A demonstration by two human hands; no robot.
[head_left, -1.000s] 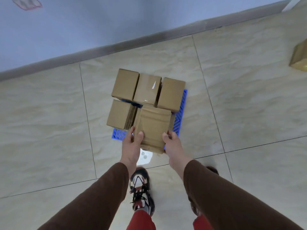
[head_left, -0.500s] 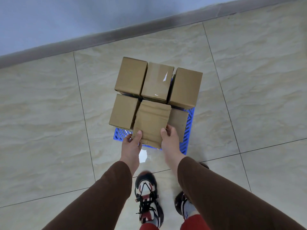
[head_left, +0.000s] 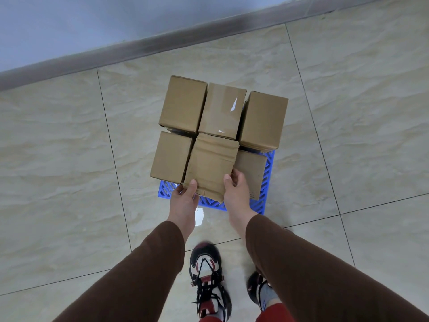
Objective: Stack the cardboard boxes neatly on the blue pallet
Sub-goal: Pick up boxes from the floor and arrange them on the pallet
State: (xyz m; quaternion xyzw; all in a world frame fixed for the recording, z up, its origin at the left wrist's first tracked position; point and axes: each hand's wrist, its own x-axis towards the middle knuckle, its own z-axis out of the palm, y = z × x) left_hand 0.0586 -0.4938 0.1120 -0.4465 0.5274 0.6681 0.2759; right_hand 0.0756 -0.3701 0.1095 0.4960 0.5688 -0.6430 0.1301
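A blue pallet lies on the tiled floor, mostly covered by cardboard boxes. Three boxes stand in the far row: left, middle, right. In the near row a box stands at the left and a lower box at the right. Between them is a creased box, its far edge against the far row. My left hand grips its near left corner and my right hand grips its near right edge.
A grey baseboard and a blue-grey wall run behind the pallet. My two shoes stand on the floor just in front of the pallet. Beige floor tiles surround the stack on all sides.
Both hands have carried the creased box forward, from over the pallet's near edge into the near row's middle slot. I have stepped closer; the stack looks larger.
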